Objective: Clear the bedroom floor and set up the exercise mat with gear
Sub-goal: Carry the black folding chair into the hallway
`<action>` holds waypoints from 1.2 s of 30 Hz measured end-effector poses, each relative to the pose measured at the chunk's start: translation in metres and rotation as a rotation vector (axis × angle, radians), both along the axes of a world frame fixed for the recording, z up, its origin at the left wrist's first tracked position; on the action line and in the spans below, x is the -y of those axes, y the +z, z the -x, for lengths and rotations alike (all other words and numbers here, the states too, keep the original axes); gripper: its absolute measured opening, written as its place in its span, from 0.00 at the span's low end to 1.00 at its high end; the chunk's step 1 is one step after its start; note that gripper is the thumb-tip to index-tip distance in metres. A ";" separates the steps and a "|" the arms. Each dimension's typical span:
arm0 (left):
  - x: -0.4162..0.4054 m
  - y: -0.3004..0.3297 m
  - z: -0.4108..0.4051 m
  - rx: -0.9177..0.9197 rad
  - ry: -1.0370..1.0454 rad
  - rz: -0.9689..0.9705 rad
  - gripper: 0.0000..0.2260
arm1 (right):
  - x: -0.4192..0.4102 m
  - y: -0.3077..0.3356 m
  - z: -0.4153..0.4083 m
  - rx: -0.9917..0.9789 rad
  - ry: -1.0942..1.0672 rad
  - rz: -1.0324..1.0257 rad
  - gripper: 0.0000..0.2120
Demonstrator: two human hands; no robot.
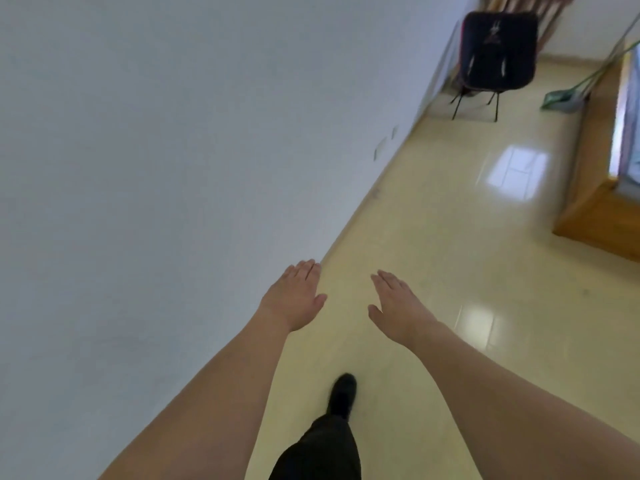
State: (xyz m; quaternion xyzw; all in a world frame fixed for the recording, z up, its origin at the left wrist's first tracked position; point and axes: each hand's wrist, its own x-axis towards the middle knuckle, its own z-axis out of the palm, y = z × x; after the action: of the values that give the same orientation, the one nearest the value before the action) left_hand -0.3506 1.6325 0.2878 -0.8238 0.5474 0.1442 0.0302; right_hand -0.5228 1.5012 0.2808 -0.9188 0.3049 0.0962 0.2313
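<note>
My left hand (296,296) and my right hand (396,306) are stretched out in front of me, palms down, fingers straight, holding nothing. They hover over the glossy cream tiled floor (467,237). No exercise mat or gear shows in this view. My leg in dark trousers and a black shoe (343,396) is stepping forward below the hands.
A pale wall (173,168) runs along my left. At the far end stands a black chair (497,53) on thin legs. A green broom (568,95) leans at the right. A wooden bed frame (595,209) edges the floor on the right.
</note>
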 end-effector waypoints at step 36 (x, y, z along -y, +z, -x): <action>1.033 0.052 0.058 -0.033 -0.269 0.120 0.29 | 0.952 0.058 0.100 0.127 -0.437 0.081 0.29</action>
State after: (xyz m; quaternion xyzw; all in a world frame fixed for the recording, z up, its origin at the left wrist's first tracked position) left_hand -0.4088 0.5999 0.3394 -0.7407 0.6610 0.1195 -0.0093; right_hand -0.6228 0.5495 0.3391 -0.8436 0.4852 -0.0266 0.2285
